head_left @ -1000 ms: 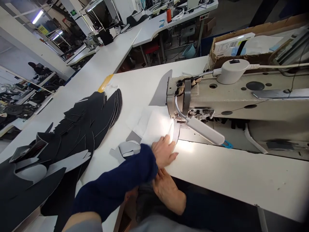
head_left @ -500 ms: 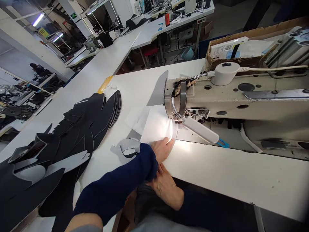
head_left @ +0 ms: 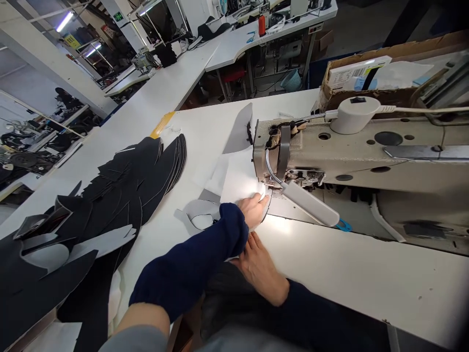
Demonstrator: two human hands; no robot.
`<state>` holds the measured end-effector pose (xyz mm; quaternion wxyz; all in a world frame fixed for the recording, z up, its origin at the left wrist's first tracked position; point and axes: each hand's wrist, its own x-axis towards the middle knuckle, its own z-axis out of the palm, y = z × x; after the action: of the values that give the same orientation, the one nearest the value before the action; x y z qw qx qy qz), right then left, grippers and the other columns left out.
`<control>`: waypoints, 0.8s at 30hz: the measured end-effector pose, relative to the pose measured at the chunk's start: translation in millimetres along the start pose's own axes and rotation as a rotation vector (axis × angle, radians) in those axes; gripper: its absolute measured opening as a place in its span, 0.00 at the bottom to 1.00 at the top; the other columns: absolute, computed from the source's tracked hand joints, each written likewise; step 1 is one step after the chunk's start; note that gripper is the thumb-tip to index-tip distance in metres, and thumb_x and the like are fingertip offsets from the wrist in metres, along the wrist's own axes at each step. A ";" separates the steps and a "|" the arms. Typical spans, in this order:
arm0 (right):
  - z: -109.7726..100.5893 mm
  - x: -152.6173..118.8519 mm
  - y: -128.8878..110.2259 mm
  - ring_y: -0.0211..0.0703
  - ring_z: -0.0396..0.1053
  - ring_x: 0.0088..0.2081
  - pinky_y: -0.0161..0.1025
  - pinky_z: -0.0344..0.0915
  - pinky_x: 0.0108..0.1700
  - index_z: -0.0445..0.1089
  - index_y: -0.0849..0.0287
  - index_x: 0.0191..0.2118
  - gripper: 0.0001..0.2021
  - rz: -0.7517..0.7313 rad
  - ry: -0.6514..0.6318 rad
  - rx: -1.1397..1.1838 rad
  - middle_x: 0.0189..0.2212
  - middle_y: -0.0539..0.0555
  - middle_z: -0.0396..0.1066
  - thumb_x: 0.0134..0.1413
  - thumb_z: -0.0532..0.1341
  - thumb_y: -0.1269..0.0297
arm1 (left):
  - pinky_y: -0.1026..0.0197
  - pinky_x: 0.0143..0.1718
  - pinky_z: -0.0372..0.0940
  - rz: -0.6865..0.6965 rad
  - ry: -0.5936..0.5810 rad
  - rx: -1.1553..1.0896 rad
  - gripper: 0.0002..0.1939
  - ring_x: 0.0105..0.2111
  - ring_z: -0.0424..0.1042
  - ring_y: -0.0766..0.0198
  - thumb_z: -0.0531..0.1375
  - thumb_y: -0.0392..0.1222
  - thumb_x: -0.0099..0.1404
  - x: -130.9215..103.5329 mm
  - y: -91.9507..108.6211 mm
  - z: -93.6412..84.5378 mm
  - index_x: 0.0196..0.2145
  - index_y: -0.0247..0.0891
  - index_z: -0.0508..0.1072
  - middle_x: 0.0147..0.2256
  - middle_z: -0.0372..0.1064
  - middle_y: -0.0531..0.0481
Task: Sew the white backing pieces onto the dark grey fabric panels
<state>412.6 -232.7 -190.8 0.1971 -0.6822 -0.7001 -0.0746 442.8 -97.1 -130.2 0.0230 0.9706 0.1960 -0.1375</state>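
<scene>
My left hand [head_left: 253, 210] rests on a white fabric piece [head_left: 234, 176] beside the needle area of the sewing machine [head_left: 293, 146], its bent fingers gripping the fabric near the lit presser foot. Just below it, at the table's front edge, my right hand [head_left: 259, 269] lies with fingers stretched out and its fingertips by the left wrist. What lies under the right palm is hidden. A grey curved fabric piece [head_left: 238, 132] sits behind the white one, left of the machine head. Left of my left hand lies a grey cut-out piece with an opening [head_left: 188, 215].
Stacked black fabric pieces [head_left: 128, 181] cover the table's left side. A white lamp [head_left: 311, 203] hangs across the machine front, with a blue loop [head_left: 343, 225] beneath it. Behind the machine stands a cardboard box [head_left: 328, 83]. Yellow tape [head_left: 162, 124] marks the far table edge.
My left hand has shifted slightly up and toward the needle with the fabric. My right hand has moved up and right, its fingers now straighter. The view has turned a little.
</scene>
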 end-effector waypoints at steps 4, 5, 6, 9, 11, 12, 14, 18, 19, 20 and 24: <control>-2.1 0.4 6.1 0.58 0.62 0.50 0.53 0.55 0.55 0.72 0.72 0.45 0.19 0.040 -0.071 0.001 0.44 0.68 0.70 0.57 0.60 0.58 | 0.60 0.35 0.63 0.046 0.010 -0.068 0.20 0.33 0.69 0.62 0.45 0.45 0.70 -4.3 -6.9 -12.3 0.57 0.47 0.60 0.44 0.64 0.47; -2.8 0.5 6.6 0.58 0.62 0.49 0.53 0.57 0.53 0.70 0.72 0.47 0.20 0.046 -0.077 0.000 0.44 0.67 0.70 0.57 0.60 0.59 | 0.61 0.36 0.63 0.077 -0.001 -0.074 0.20 0.34 0.69 0.62 0.46 0.47 0.70 -9.6 -9.2 -14.3 0.58 0.48 0.60 0.43 0.64 0.48; -3.5 0.6 6.7 0.58 0.62 0.49 0.52 0.59 0.52 0.68 0.73 0.50 0.21 0.046 -0.078 -0.004 0.45 0.68 0.69 0.58 0.59 0.60 | 0.61 0.36 0.63 0.101 -0.018 -0.067 0.21 0.35 0.69 0.62 0.46 0.48 0.70 -15.7 -11.2 -15.1 0.58 0.49 0.59 0.43 0.64 0.48; -4.8 0.8 5.0 0.60 0.60 0.52 0.52 0.60 0.51 0.64 0.77 0.54 0.25 0.030 -0.081 -0.036 0.49 0.71 0.66 0.57 0.59 0.60 | 0.60 0.36 0.65 0.111 -0.065 0.008 0.23 0.39 0.70 0.58 0.47 0.46 0.70 -31.3 -13.5 -8.8 0.62 0.47 0.53 0.42 0.66 0.46; -4.9 0.7 3.3 0.62 0.58 0.54 0.53 0.57 0.54 0.65 0.79 0.52 0.25 0.015 -0.086 -0.062 0.50 0.74 0.65 0.57 0.60 0.60 | 0.59 0.37 0.65 0.107 -0.088 0.062 0.23 0.41 0.70 0.57 0.46 0.42 0.70 -34.1 -11.7 -1.1 0.62 0.44 0.52 0.41 0.67 0.44; -4.9 0.4 2.7 0.62 0.58 0.54 0.54 0.55 0.56 0.65 0.80 0.52 0.26 0.009 -0.089 -0.073 0.50 0.74 0.65 0.57 0.60 0.59 | 0.58 0.37 0.65 0.115 -0.096 0.080 0.23 0.41 0.70 0.56 0.46 0.40 0.71 -33.0 -10.4 2.0 0.62 0.42 0.52 0.41 0.68 0.43; -4.8 -0.3 2.5 0.62 0.58 0.55 0.54 0.53 0.58 0.65 0.80 0.52 0.27 0.009 -0.088 -0.090 0.51 0.75 0.64 0.57 0.60 0.57 | 0.57 0.37 0.65 0.137 -0.109 0.098 0.23 0.41 0.71 0.56 0.45 0.37 0.70 -27.6 -7.9 4.2 0.62 0.40 0.51 0.42 0.69 0.42; -5.0 -0.4 8.2 0.64 0.55 0.58 0.55 0.52 0.59 0.63 0.80 0.54 0.30 0.040 -0.074 -0.109 0.54 0.76 0.61 0.57 0.59 0.54 | 0.57 0.38 0.65 0.145 -0.107 0.111 0.22 0.41 0.72 0.56 0.44 0.38 0.71 -13.2 -6.6 -2.1 0.61 0.38 0.53 0.42 0.70 0.41; -4.9 0.2 10.8 0.65 0.54 0.59 0.55 0.52 0.59 0.63 0.80 0.54 0.30 0.042 -0.070 -0.106 0.54 0.76 0.60 0.57 0.59 0.54 | 0.57 0.38 0.65 0.141 -0.095 0.110 0.22 0.40 0.72 0.56 0.44 0.39 0.71 -9.7 -6.8 -3.4 0.61 0.38 0.53 0.42 0.70 0.41; -4.8 1.0 13.7 0.65 0.53 0.59 0.55 0.52 0.59 0.62 0.80 0.54 0.30 0.042 -0.067 -0.100 0.55 0.77 0.60 0.57 0.59 0.54 | 0.57 0.37 0.65 0.139 -0.079 0.105 0.21 0.40 0.72 0.56 0.44 0.40 0.71 -6.3 -7.0 -3.9 0.61 0.38 0.54 0.42 0.71 0.41; -4.6 5.6 26.2 0.64 0.53 0.59 0.56 0.53 0.58 0.62 0.79 0.55 0.29 0.057 -0.052 -0.065 0.55 0.76 0.59 0.58 0.59 0.55 | 0.58 0.37 0.64 0.118 -0.022 0.060 0.19 0.39 0.72 0.57 0.44 0.44 0.71 5.8 -8.7 -2.6 0.57 0.39 0.60 0.40 0.71 0.43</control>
<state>439.2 -227.7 -188.9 0.1589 -0.7096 -0.6825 -0.0739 445.2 -86.7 -129.2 0.0043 0.9792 0.1338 -0.1524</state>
